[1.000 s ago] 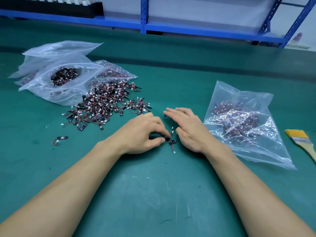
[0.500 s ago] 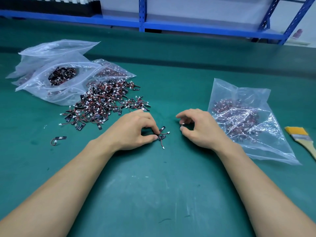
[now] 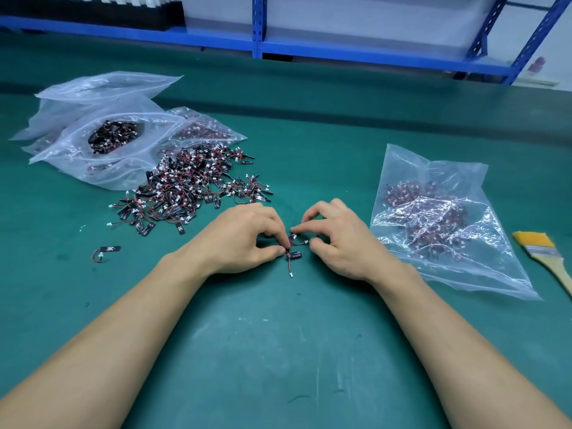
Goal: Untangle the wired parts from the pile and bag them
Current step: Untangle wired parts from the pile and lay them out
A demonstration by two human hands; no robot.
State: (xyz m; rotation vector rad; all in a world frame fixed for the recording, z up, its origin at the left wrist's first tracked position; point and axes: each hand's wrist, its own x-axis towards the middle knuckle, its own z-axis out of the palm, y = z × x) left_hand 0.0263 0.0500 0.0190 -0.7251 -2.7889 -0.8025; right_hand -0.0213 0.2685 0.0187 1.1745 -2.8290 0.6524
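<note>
A small tangle of wired parts [image 3: 294, 253], black tabs with red-black wires and white plugs, lies on the green mat between my hands. My left hand [image 3: 244, 236] pinches one side of it with thumb and fingertip. My right hand [image 3: 337, 239] pinches the wires on the other side with curled fingers. The big pile of wired parts [image 3: 188, 187] lies to the upper left. A clear bag [image 3: 439, 221] holding sorted parts lies flat to the right.
Several clear zip bags [image 3: 102, 131] with parts are stacked at the far left behind the pile. One loose part [image 3: 105, 251] lies alone at the left. A yellow-bristled brush [image 3: 544, 252] rests at the right edge. Blue shelving [image 3: 309, 48] runs along the back.
My right hand came back in from the right and now pinches the tangle beside my left hand. My left hand kept its hold on the parts.
</note>
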